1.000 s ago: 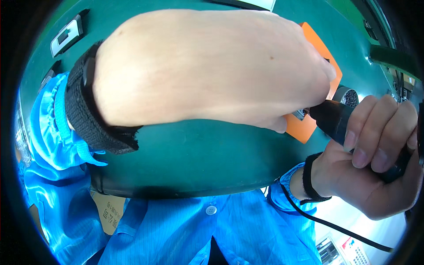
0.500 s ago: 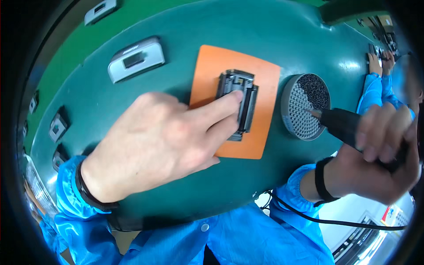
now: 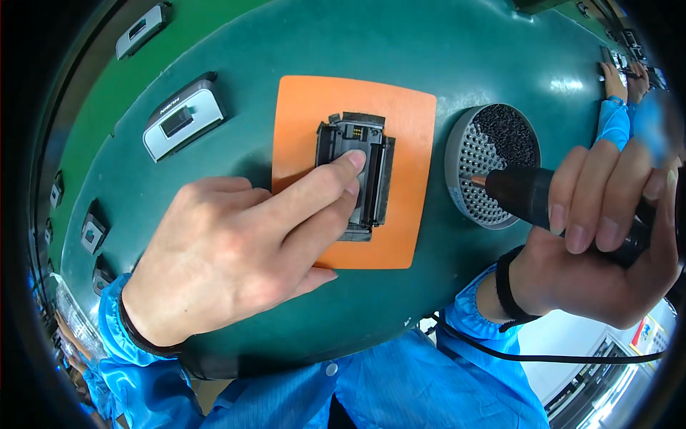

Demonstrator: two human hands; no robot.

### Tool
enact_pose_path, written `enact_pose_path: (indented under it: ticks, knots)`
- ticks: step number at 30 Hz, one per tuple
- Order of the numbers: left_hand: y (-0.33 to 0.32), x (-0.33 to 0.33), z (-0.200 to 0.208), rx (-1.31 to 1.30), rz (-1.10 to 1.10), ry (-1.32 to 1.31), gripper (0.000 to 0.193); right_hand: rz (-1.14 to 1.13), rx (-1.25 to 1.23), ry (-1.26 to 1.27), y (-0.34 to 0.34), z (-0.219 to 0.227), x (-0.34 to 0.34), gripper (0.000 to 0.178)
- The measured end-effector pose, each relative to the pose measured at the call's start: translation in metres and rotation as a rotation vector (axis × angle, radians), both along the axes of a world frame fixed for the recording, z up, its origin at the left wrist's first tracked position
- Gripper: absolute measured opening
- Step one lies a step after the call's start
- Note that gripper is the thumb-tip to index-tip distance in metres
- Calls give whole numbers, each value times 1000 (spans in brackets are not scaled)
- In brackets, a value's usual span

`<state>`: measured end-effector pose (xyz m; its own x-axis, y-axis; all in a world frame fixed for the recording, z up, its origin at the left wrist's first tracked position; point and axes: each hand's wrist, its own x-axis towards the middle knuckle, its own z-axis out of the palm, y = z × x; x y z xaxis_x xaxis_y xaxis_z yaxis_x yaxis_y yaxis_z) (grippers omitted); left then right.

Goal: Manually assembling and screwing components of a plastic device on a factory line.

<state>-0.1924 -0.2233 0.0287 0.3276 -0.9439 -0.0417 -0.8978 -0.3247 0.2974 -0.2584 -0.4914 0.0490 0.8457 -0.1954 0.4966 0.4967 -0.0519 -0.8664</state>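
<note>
A black plastic housing [image 3: 374,187] with a recessed tray and small gold contacts lies on an orange mat [image 3: 396,247]. My left hand [image 3: 236,243] holds it down, index and middle fingertips pressed onto its inner surface; the thumb rests lower, apart from the housing. Wrapped in the fingers of my right hand [image 3: 607,229] is a black electric screwdriver [image 3: 520,193] with a copper-coloured nose. That nose is over a round grey screw dish [image 3: 451,164], among screws standing in a grid of holes. Whether its tip touches a screw I cannot tell. Loose dark screws [image 3: 509,132] heap at the dish's far side.
A silver-and-black device with a small window [image 3: 187,120] sits on the green table [image 3: 343,307] at left. Similar devices [image 3: 143,30] stand beyond and at the left edge. A black cable [image 3: 543,357] runs at lower right. Another person's hands [image 3: 616,82] work at far right.
The view has shifted, so the mat and housing appear farther left. The screwdriver's nose has moved left over the grid of screws. My left fingers stay pressed on the housing.
</note>
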Motion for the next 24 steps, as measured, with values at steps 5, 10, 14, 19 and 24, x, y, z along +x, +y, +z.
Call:
enact_pose_path:
  ticks: [5,10,14,19,24]
  knots:
    - [1,-2,2,4,14,-1,63,22,12,6,4,-1,3,17]
    - [2,-2,-1,-28,8,9,62,32,14,10,11,-2,6,17]
    - [2,-6,-2,-53,26,-5,61,31,-7,-12,22,-7,10,17]
    - [0,-13,-15,-76,43,-119,56,46,104,-22,9,16,12,14]
    - [1,-13,-17,-89,44,-220,38,157,95,-64,22,43,39,21]
